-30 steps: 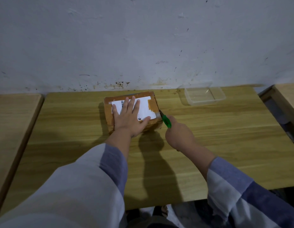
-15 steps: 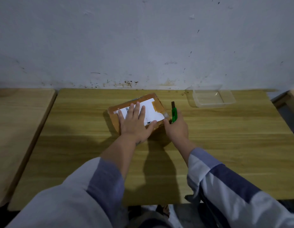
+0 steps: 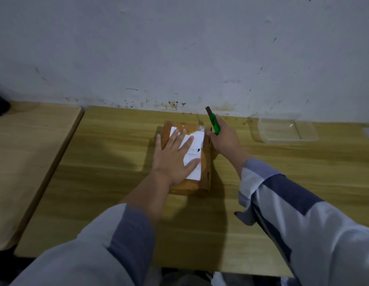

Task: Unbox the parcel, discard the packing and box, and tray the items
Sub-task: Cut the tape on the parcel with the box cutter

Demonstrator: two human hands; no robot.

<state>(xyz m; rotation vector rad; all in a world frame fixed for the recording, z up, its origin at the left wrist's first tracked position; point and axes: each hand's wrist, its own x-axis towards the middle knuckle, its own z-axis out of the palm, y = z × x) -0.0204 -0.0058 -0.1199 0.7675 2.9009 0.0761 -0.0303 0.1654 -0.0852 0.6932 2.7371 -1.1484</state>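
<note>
The parcel [image 3: 187, 159] lies mid-bench, long axis running away from the person. The left hand [image 3: 173, 159] presses flat on its label, fingers spread. At its far right corner (the nearer hand for cutting) the right hand [image 3: 224, 139] grips the green knife [image 3: 214, 122], blade pointing up and away.

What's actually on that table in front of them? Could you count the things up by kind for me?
Cardboard parcel under the flat left hand: 1
Green utility knife held in the right hand: 1
Clear plastic tray by the wall: 1
Total: 3 things
</note>
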